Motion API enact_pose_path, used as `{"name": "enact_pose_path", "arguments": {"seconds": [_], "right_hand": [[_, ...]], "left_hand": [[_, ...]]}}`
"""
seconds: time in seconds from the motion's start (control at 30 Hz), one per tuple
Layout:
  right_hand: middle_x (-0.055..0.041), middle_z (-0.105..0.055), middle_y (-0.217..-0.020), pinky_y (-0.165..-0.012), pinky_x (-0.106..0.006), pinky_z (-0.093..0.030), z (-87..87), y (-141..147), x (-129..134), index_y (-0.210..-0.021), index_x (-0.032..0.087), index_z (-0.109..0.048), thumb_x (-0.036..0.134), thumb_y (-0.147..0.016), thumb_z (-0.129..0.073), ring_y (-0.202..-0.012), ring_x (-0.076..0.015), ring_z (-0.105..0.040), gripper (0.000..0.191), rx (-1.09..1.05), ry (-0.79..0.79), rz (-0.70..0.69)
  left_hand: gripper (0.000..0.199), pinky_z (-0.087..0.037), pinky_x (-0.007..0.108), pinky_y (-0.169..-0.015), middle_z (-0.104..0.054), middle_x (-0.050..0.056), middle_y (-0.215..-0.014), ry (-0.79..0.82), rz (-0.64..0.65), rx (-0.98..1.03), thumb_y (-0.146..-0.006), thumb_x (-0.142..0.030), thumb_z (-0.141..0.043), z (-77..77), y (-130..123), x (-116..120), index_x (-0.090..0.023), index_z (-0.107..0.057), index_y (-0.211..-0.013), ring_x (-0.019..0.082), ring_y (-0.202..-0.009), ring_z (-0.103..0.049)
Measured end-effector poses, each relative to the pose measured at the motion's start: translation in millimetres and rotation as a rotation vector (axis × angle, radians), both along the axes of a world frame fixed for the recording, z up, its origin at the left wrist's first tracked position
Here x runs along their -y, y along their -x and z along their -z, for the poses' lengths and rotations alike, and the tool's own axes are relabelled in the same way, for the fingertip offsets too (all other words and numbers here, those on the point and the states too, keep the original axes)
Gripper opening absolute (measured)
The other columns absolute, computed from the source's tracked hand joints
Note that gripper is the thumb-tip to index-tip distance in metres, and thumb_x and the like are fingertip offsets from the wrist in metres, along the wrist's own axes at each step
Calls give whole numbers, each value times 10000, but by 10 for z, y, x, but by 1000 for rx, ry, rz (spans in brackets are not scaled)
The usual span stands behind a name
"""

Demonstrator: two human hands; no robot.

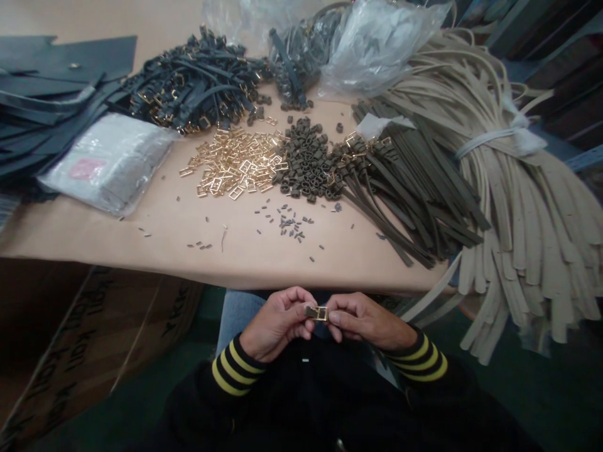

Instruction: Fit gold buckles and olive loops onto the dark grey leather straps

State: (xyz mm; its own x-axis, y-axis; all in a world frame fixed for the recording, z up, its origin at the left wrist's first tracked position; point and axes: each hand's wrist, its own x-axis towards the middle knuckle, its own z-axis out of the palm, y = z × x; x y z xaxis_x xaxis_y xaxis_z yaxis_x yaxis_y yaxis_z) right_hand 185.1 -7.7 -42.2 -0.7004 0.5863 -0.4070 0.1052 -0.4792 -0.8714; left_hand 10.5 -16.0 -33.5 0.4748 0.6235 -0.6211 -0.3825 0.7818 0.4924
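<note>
Hands (277, 323) pinching gold buckle (316, 313), plastic bag (306, 44) of dark straps

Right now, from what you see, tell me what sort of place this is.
Probably a belt or strap workshop: bundled beige straps, cut olive straps and heaps of gold buckles lie on the worktable.

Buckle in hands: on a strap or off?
On, apparently: a dark strap end enters the gold buckle, pinched by left hand and right hand.
</note>
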Motion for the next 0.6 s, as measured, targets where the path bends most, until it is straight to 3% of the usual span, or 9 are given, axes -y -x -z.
{"name": "enact_pose_path", "arguments": {"seconds": [0.2,0.3,0.47,0.6], "right_hand": [[3,-531,-688,-417,-150,-286,-56,146,99,-918,169,-380,402,-796,-482,-514,-55,-411,283,3,-72,207],[-16,-531,-769,-439,-167,-336,-72,141,130,-968,168,-393,355,-828,-434,-506,-50,-423,237,9,-131,188],[13,-496,-686,-451,-178,-357,-110,115,109,-879,154,-447,302,-823,-431,-468,-46,-418,159,148,-227,196],[41,-455,-605,-457,-175,-350,-136,121,86,-806,158,-476,263,-810,-442,-469,-52,-420,111,261,-324,167]], "left_hand": [[272,-407,113,-405,-588,1,-512,-57,-30,-23,-613,-254,-701,46,-53,4,-121,-476,-685,51,-444,-517],[295,-403,121,-418,-591,-3,-527,-64,-39,-22,-604,-262,-708,70,-40,-5,-126,-465,-699,52,-454,-521],[265,-414,136,-447,-576,-15,-548,-75,-60,-70,-608,-244,-702,47,-5,-4,-119,-487,-700,45,-460,-514],[244,-483,221,-608,-587,14,-703,-117,-6,-82,-619,-239,-688,-17,52,10,-105,-560,-778,95,-645,-564]]}}
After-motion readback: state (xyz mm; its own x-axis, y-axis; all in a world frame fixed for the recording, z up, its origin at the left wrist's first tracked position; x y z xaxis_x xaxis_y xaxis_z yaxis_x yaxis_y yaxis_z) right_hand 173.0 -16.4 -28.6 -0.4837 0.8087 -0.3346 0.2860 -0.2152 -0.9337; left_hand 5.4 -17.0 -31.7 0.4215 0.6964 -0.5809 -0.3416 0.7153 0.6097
